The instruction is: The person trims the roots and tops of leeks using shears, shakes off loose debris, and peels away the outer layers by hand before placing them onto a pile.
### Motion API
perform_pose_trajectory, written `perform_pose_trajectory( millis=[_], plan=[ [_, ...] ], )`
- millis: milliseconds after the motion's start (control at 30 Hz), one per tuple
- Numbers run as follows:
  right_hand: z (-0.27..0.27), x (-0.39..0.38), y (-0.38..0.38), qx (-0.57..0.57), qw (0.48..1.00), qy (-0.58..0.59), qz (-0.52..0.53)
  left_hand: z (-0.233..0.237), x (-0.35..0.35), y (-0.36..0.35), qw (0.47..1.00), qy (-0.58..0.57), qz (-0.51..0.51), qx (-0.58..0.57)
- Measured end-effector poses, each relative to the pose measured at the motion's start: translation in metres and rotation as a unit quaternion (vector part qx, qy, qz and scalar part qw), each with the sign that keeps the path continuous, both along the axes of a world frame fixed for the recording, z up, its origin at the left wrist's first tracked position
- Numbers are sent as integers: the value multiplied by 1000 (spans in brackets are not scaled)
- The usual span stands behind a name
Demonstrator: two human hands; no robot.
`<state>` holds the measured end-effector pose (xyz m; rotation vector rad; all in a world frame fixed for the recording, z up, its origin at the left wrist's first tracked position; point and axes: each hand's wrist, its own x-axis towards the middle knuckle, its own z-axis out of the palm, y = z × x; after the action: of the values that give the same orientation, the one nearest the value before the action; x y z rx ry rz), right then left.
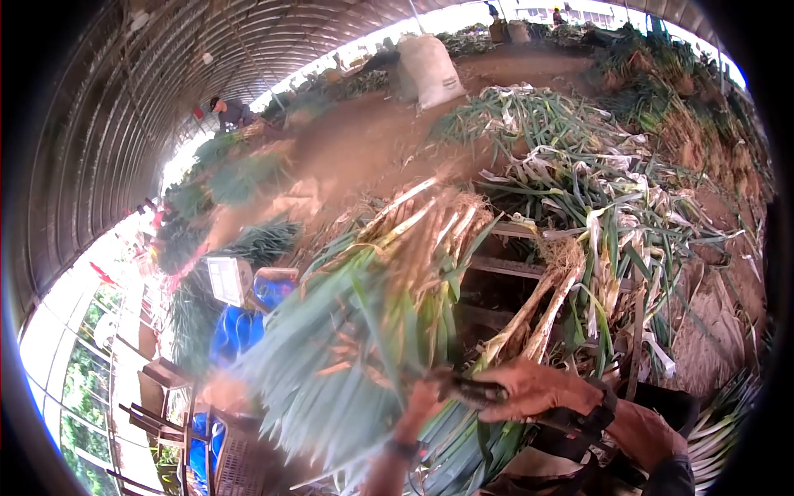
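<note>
My right hand is closed, low and right of centre, over the green leaves of a pile of leeks or large green onions. A small dark object lies at its fingers, and its kind is not clear. My left hand is beside it on the left, smeared by motion, so its fingers cannot be read. In front lies a big heap of leeks, leaves toward me and pale roots pointing away. Several leeks with pale stems lean just beyond my right hand.
More leeks and torn leaves lie piled to the right over wooden slats. A white sack stands farther back. On the left are a scale display, blue plastic and a crate. Another person bends far off.
</note>
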<state>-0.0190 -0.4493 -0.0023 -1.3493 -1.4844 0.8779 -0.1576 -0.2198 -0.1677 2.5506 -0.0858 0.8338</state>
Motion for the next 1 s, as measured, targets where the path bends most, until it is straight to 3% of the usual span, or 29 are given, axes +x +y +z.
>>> perform_pose_trajectory(
  millis=[33,100,133,167,233,300,367,433,467,500,567,600,633,700,733,833,867,967,1000],
  plan=[
    [-1,2,-1,-38,999,-10,-37,-3,3,0,1000,-4,-10,6],
    [22,4,3,-115,986,-27,-114,-22,-4,-9,982,170,56,-63],
    [20,14,12,-263,945,-83,-175,-25,-6,-10,982,179,54,-13],
    [20,18,7,-164,960,-37,-223,-28,-7,-11,984,172,51,-2],
    [24,24,3,-282,938,-41,-198,-34,-1,-9,986,157,45,22],
    [21,15,-19,-141,984,78,-76,-27,13,-13,999,40,-22,-5],
    [30,14,-24,-129,979,-86,-132,-8,20,-25,997,78,0,-23],
    [15,17,-29,-113,950,-202,-209,20,7,-46,956,270,111,-26],
    [7,21,-32,-106,930,-236,-261,13,10,-47,957,266,115,-16],
    [3,25,-39,-24,915,-242,-322,7,11,-49,961,250,116,-2],
    [3,37,-62,-120,899,-219,-360,2,13,-53,969,219,113,23],
    [-13,43,-72,-78,868,-312,-379,1,15,-54,963,237,124,30],
    [-26,48,-80,-134,852,-307,-403,1,16,-55,950,279,138,34],
    [-19,48,-98,-144,835,-321,-424,-11,25,-54,968,209,132,32],
    [-11,48,-106,-203,837,-265,-433,-15,28,-51,975,199,100,10],
    [-13,51,-131,-176,832,-257,-459,26,44,-67,969,226,93,-48],
    [-18,52,-138,-188,818,-270,-471,19,48,-66,970,195,103,-105],
    [-24,57,-158,-242,812,-247,-469,7,65,-58,944,278,131,-120],
    [-23,58,-163,-252,804,-253,-475,16,68,-61,929,298,130,-178]
  ],
)
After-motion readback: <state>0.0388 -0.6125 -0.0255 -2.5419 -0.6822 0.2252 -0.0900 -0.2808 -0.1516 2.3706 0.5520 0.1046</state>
